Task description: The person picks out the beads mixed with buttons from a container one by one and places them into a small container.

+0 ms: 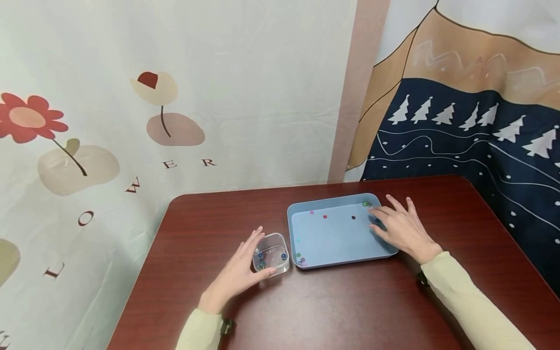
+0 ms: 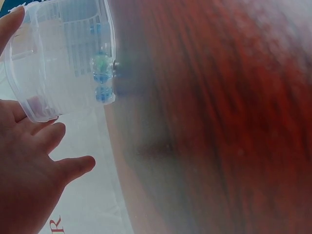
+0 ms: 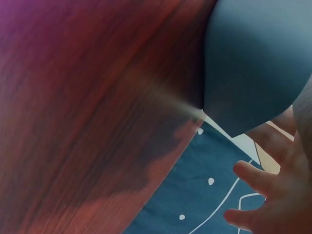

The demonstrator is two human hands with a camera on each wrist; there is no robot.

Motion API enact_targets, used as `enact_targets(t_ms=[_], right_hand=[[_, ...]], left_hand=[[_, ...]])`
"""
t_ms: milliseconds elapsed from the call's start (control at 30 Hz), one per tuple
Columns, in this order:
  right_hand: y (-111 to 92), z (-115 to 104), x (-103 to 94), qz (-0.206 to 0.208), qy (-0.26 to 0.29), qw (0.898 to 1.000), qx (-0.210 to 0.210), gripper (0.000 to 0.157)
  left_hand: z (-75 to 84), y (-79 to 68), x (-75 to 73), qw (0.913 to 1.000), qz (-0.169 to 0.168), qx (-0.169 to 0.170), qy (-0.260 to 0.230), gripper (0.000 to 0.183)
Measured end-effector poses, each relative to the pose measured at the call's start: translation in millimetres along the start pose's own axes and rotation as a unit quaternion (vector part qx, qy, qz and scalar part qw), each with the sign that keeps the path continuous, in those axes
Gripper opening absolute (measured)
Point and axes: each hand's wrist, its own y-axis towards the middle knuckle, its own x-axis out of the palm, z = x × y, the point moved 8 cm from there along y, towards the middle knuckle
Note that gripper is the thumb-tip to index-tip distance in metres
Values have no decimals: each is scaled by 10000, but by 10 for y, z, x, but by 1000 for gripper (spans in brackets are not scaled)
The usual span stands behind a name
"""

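On the table's left half stands a clear plastic container [image 1: 282, 268] holding several blue and green beads [image 1: 284, 256]. My left hand [image 1: 238, 272] holds it, thumb over the near rim and fingers along the left side; the left wrist view shows the container [image 2: 53, 68] tilted in frame. To its right lies a shallow light-blue tray [image 1: 332, 243] with small beads scattered in it. My right hand [image 1: 402, 231] reaches over the tray's right edge, thumb and forefinger apart, near a dark blue bead [image 1: 377, 221]. In the right wrist view, the tray's wall [image 3: 253, 63] hides part of this hand.
A red bead [image 1: 325, 217], a pink bead [image 1: 312, 212] and a dark bead [image 1: 353, 217] lie toward the tray's far side. Green beads [image 1: 365, 204] sit in its far right corner; several more lie near its left corner. The brown table [image 1: 210, 233] meets printed curtains [image 1: 262, 97] behind.
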Motion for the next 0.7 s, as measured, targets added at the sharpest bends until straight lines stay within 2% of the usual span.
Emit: enact_targets(t_ms=[233,433,700], right_hand=[[-7,15,2,-165,-54,9998,-17,37],[-27,-14,-22,-53,-187,9996,-196,37],[-73,-62,-25,92,-320,9985,-431,28]], left_hand=[[7,-3,2,10000,18,41,-52,101],[11,-5,-1,10000,40,66,-62,101],[17,-7,-12,9999,36,40,-88,101]])
